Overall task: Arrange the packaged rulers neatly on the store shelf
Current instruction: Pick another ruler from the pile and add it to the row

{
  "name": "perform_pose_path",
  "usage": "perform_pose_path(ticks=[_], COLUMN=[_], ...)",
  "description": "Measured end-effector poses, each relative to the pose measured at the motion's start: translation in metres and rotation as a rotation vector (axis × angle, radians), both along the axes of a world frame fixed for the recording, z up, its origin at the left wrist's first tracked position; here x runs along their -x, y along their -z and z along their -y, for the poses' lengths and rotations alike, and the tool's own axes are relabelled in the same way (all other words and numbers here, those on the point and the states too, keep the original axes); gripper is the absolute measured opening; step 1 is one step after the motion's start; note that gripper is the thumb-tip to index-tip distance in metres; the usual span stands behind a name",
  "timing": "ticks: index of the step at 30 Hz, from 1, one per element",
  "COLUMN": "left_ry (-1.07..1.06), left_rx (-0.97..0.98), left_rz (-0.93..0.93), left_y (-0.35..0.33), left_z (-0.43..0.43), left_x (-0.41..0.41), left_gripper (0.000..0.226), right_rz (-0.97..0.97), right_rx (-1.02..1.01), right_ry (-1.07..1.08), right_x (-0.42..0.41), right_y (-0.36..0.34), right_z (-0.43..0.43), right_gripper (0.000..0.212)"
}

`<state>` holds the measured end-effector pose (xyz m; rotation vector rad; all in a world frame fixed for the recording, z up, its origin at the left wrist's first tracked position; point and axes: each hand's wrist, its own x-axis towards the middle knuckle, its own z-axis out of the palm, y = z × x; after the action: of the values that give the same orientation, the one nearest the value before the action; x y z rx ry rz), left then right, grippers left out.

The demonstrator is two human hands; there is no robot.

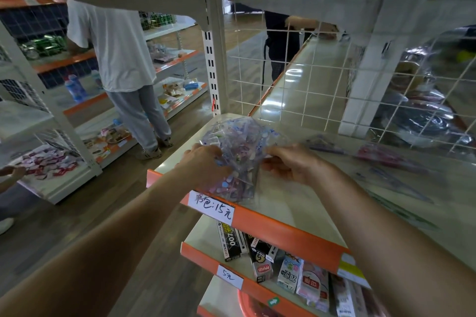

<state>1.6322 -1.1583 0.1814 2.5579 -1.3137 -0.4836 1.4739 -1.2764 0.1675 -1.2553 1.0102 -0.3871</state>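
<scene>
Rulers (239, 141) in clear printed packs sit as a loose stack at the left end of the shelf (296, 203), their near ends reaching its orange front lip. The left hand (203, 165) has its grip closed on the stack's 9 o'clock edge. The right hand (291, 165) has its grip on the 3 o'clock edge, fingers curled on the plastic. More packs (386, 159) lie flat on the shelf at 3 o'clock from the stack, blurred. A handwritten price tag (211, 204) hangs on the lip at 6 o'clock. A wire grid (309, 80) backs the shelf at 12 o'clock.
</scene>
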Motion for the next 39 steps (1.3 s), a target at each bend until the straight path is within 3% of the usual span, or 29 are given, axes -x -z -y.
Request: perform_pose_path(ticks=[5,9,11,15,19,29,34,39], left_ry=[-0.003,-0.005,-0.034,-0.083,-0.103,-0.090,-0.066,-0.110], left_rx=[0.059,0.280,0.434,0.555,0.566,0.593,0.617,0.654], left_rz=[-0.014,-0.108,-0.306,-1.008,-1.268,-1.340,-1.350,-1.392], left_y=[-0.005,-0.017,-0.025,-0.037,-0.036,-0.041,-0.040,-0.041], left_z=[0.004,0.007,0.008,0.005,0.002,-0.008,-0.005,0.007], left_x=[0.008,0.025,0.037,0.051,0.047,0.046,0.054,0.068], left_gripper=[0.051,0.038,0.029,0.007,0.014,0.010,0.018,0.006], right_rz=[0.041,0.048,0.085,0.156,0.165,0.115,0.066,-0.135], right_rx=[0.154,0.280,0.301,0.287,0.322,0.491,0.541,0.707], right_ry=[-0.001,-0.039,-0.045,-0.093,-0.144,-0.199,-0.163,-0.242], right_x=[0.026,0.045,0.049,0.048,0.044,0.046,0.065,0.108], right_y=[-0.011,-0.021,-0.025,-0.034,-0.044,-0.059,-0.065,-0.069], right_z=[0.002,0.002,0.001,-0.005,-0.012,-0.022,-0.017,-0.009], right_gripper=[0.010,0.005,0.001,0.007,0.009,0.015,0.024,0.033])
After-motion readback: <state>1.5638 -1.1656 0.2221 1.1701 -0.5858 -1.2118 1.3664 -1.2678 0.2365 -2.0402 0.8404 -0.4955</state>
